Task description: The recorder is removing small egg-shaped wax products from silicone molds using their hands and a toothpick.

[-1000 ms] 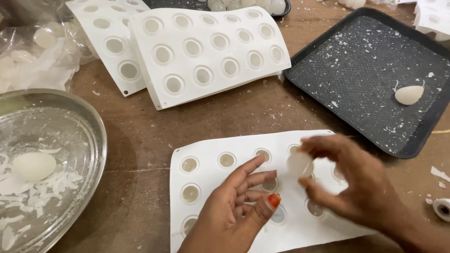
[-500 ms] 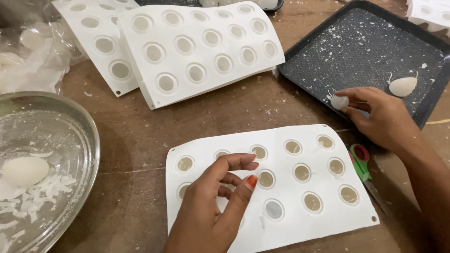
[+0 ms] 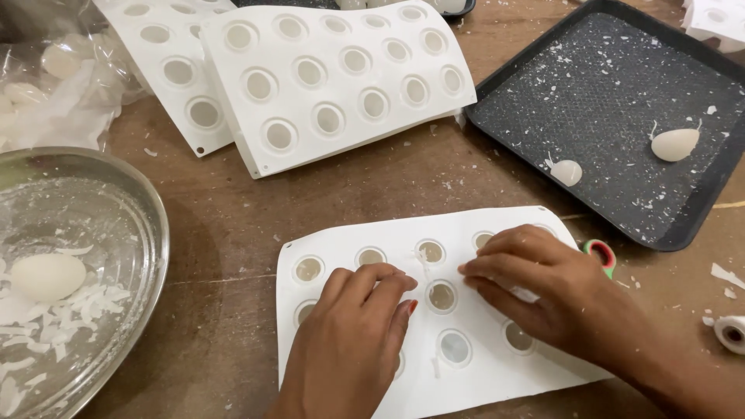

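Wooden table; both hands flat on white mould

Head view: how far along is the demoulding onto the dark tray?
Done: two white egg-shaped pieces lie on the dark tray. In hand: left hand and right hand press on the near white mould. Left: most of its cavities look filled.

Both hands rest on a mould sheet lying near on the table, left hand beside right hand. A bowl sits left; a tray holding two pieces lies far right. Two more mould sheets overlap at the far side.
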